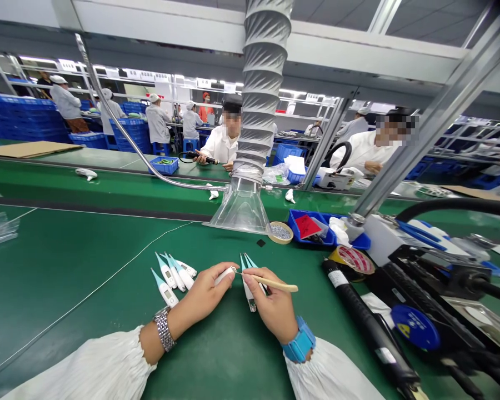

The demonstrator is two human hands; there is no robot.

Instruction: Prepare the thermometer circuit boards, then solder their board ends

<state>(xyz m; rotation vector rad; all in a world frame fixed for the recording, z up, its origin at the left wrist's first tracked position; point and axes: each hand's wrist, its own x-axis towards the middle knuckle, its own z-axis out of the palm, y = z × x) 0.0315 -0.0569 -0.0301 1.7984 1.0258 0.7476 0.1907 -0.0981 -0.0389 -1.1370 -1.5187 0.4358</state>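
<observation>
The green desk [66, 244] spans the work area. Beyond the hands, a ribbed grey duct [264, 83] terminates in a clear hood [244, 208]. The left hand [206, 291] and right hand [270, 300] are both closed in a grip. A group of thermometers [168, 293] lies beside the left hand; a smaller group [249, 294] lies between the hands. The right hand holds a light-handled tool [279, 285] pen-fashion. The left hand holds a white thermometer body [226, 273], end toward the tool's thin tip; contact cannot be determined.
</observation>
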